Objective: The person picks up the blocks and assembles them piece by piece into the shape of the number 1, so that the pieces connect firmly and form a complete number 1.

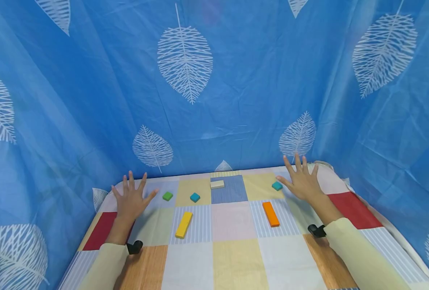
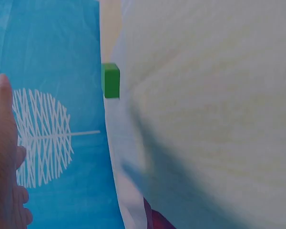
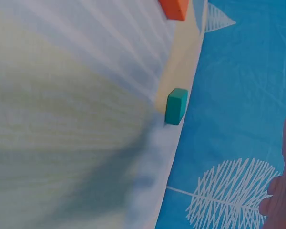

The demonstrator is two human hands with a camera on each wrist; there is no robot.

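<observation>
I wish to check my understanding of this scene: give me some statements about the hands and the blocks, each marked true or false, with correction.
1. The left hand holds nothing. True.
2. The right hand holds the orange block. False: the right hand is empty; the orange block lies on the patchwork cloth.
3. The green block is the nearest block to the left hand. True.
4. The yellow block touches the white block. False: the yellow block lies apart from the white block.
</observation>
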